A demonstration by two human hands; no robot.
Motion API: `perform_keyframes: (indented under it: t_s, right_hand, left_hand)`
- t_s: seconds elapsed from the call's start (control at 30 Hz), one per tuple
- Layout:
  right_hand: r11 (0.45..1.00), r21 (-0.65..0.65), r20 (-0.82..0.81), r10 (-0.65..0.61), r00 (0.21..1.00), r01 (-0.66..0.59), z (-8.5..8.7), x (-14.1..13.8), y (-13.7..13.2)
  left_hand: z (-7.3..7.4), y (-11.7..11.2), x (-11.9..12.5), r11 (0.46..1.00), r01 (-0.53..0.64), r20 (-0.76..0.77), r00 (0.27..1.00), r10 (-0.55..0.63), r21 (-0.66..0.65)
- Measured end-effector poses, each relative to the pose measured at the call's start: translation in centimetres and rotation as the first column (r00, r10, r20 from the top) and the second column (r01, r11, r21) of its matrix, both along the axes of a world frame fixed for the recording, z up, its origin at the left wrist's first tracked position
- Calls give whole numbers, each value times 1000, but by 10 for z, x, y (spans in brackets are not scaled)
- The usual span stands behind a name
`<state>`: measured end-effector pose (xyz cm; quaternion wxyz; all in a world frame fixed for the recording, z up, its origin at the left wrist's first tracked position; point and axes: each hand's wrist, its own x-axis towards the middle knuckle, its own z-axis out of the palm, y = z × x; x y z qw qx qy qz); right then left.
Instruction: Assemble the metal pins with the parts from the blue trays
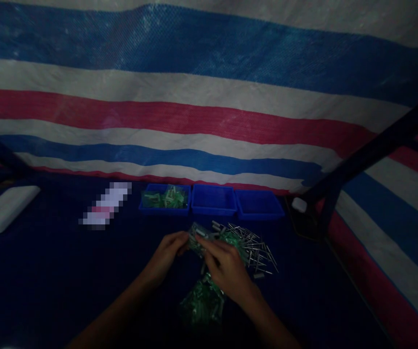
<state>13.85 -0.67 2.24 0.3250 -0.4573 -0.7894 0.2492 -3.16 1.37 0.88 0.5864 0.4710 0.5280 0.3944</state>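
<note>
My left hand point(167, 254) and my right hand point(226, 271) meet over a heap of small green parts with thin metal pins point(245, 245) on a dark blue table. Both hands pinch a small clear bag or clump of these parts point(198, 238) between their fingers. A second pile of green parts point(203, 303) lies just below my hands, toward me. Behind the heap stand three blue trays: the left tray point(165, 199) holds green parts, while the middle tray point(214, 199) and the right tray point(259, 204) look bare inside.
A white flat device point(3, 211) lies at the far left. A blurred white and pink object point(105, 206) rests left of the trays. A dark metal frame bar point(368, 155) slants up at the right. A striped tarp point(194, 106) hangs behind.
</note>
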Motion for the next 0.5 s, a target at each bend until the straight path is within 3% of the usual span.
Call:
perform_keyframes:
  t_s: [0.07,0.17,0.23,0.3,0.4,0.43,0.5]
  right_hand:
    - [999,-43,-35,-12,999,11,3,0,-1]
    - [988,-144,-79,-68,995,56,7,0,-1]
    - [968,-234,-119,-116,986,86,7,0,-1]
    - [946,-305,-189,-172,967,109,5,1,0]
    - [923,-362,-335,-257,907,128,0,0,1]
    - [919,-374,-366,-272,890,127,-1,-1,2]
    - [916,-383,-381,-274,883,118,-1,-2,3]
  left_hand:
    - [2,0,-1,997,-39,-38,998,42,63]
    - [6,-1,-4,967,-17,-218,973,75,255]
    - [7,-2,-5,891,80,-371,923,104,447]
    - [6,-4,-6,757,240,-494,861,123,607]
    - [2,-8,-5,570,416,-580,803,134,708]
    - [1,-9,-4,545,437,-590,796,136,716]
    - [2,-11,-3,559,441,-596,793,122,702]
